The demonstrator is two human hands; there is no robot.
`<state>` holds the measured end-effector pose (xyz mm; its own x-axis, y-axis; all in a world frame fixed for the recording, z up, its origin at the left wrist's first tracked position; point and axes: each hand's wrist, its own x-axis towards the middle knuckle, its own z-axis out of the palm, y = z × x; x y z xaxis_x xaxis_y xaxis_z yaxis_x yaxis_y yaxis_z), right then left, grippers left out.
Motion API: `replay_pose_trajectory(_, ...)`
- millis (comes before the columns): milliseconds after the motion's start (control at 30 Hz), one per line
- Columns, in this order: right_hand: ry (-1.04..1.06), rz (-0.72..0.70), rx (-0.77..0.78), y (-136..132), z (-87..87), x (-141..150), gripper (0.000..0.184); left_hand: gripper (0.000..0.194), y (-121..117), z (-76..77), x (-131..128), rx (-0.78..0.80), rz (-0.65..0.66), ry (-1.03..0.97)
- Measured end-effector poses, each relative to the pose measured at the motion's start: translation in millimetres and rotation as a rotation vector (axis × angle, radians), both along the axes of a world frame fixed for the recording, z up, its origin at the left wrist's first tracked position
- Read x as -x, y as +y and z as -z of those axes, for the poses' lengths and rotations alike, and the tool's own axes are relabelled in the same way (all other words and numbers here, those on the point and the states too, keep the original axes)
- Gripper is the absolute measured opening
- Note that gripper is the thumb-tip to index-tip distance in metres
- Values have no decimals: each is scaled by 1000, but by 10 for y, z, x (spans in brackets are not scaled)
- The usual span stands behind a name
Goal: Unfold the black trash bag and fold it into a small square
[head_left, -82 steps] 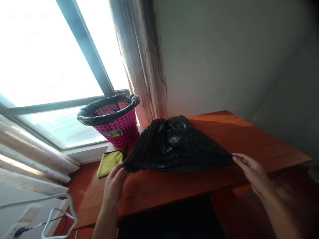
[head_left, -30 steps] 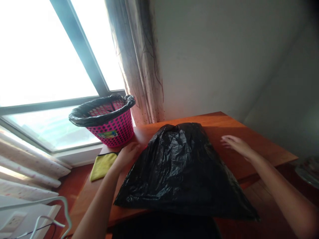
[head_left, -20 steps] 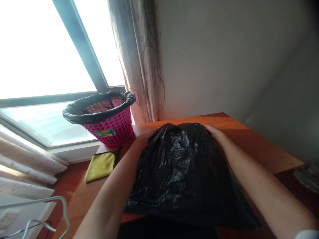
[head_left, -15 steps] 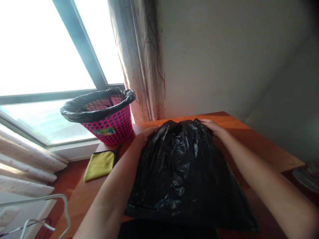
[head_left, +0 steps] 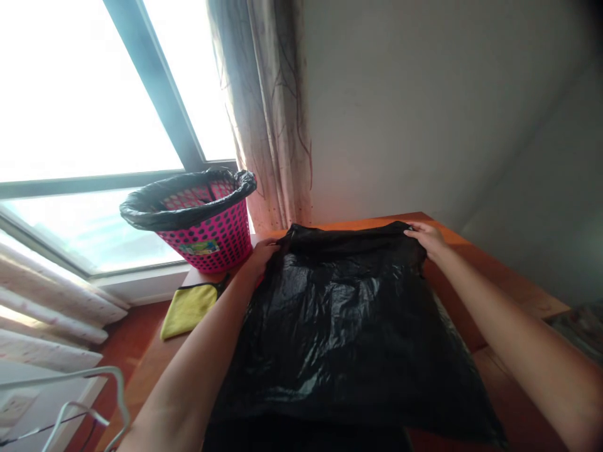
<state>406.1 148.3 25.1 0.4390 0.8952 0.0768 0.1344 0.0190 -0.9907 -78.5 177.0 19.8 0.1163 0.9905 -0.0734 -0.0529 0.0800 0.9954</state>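
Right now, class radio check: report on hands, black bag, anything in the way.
Left hand and right hand gripping far corners of black bag. Far edge stretched between them. Pink basket and yellow cloth off left, neither apparently blocking.

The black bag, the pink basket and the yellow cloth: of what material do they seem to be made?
Black bag: thin plastic film, it seems, glossy; it creases and shows bright highlights.
Pink basket: probably moulded plastic, smooth-looking, with regularly spaced holes in its side.
Yellow cloth: likely a matte textile, with dark edging; the exact fibre cannot be told.
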Motion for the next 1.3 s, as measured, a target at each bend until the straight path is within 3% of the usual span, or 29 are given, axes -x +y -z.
replay_pose_trajectory(300,-56,-132,0,177,98,161,36,64,167,-116,-85,-77,245,72)
replay_pose_trajectory(467,-91,-143,34,249,161,148,34,61,308,-25,-84,-183,304,259)
replay_pose_trajectory(667,-102,-107,86,296,354,89,30,60,413,160,-101,-335,163,496)
replay_pose_trajectory(900,-80,-72,149,293,486,-17,27,24,513,126,-12,-469,-15,704)
replay_pose_trajectory(1133,-77,-26,178,332,527,-94,24,30,605,189,127,-460,-181,852)
replay_pose_trajectory(1300,-67,-15,212,381,589,-93,26,30,495,141,53,-463,-247,991)
